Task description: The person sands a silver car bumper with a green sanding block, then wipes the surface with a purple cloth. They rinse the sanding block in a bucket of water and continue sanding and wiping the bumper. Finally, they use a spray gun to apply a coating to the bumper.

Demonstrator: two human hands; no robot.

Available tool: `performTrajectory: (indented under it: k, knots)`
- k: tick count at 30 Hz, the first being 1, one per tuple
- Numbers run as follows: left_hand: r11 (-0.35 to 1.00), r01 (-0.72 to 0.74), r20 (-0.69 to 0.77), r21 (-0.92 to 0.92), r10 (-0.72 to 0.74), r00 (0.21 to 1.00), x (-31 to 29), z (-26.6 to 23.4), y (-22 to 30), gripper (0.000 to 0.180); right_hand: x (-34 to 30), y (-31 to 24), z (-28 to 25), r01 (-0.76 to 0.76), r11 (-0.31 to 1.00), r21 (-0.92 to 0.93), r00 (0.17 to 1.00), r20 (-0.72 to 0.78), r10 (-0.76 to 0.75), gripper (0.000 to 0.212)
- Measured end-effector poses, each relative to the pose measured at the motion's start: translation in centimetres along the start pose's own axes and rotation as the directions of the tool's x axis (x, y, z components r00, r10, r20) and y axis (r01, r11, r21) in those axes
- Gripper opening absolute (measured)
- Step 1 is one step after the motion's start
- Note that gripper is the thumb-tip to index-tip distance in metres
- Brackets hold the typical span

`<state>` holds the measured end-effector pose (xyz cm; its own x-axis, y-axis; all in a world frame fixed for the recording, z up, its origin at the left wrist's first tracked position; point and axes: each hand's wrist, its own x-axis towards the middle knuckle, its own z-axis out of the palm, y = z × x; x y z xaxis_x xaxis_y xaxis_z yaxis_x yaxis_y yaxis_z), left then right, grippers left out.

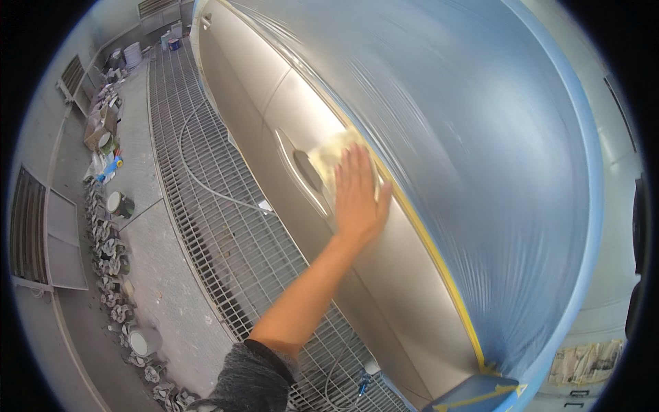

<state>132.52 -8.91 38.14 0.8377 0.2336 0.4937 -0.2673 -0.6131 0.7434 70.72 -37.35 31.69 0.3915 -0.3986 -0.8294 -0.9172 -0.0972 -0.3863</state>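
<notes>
My left hand [357, 199] is stretched over a pale yellow tack cloth [329, 152], holding it against the side of a car. Its fingers lie together along the cloth, and the thumb sits out to the right. Beneath is a champagne-coloured door panel [398, 295]. Just left of the cloth are a dark oval recess [307, 170] and a long door handle [295, 172]. Yellow masking tape [439, 257] runs along the upper edge of the panel, where blue plastic film [473, 158] covers the car. My right hand is out of view.
A metal floor grating [226, 254] runs beside the car, with a thin hose [206, 184] across it. Along the left wall stand tubs [120, 204], a box [101, 128] and many crumpled scraps [113, 264]. A blue fitting [363, 384] lies low on the grating.
</notes>
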Motion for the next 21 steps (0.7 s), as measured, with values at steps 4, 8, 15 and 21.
performTrajectory:
  k: [4, 8, 15, 21]
  knots:
    - [0.990, 0.136, -0.093, 0.043, -0.132, 0.987, 10.3, -1.7, -7.5, 0.076, 0.8, -6.7, 2.5, 0.012, 1.000, -0.027, 1.000, 0.016, -0.012, 0.035]
    - [0.986, 0.168, -0.117, 0.014, -0.165, 0.979, 17.7, -4.6, -14.1, 0.077, 1.3, -9.7, 3.9, 0.006, 0.998, -0.058, 1.000, 0.029, -0.004, 0.036]
    - [0.997, 0.022, -0.067, 0.071, -0.018, 0.998, 15.3, -3.8, -11.6, 0.074, 0.3, -10.7, 4.6, -0.041, 0.995, -0.090, 0.999, 0.017, 0.043, 0.037]
    - [0.997, 0.031, 0.112, -0.073, -0.022, 0.993, 5.2, -2.3, -4.6, 0.074, -0.8, -10.7, 5.0, -0.043, 0.995, -0.093, 0.999, 0.022, 0.046, 0.039]
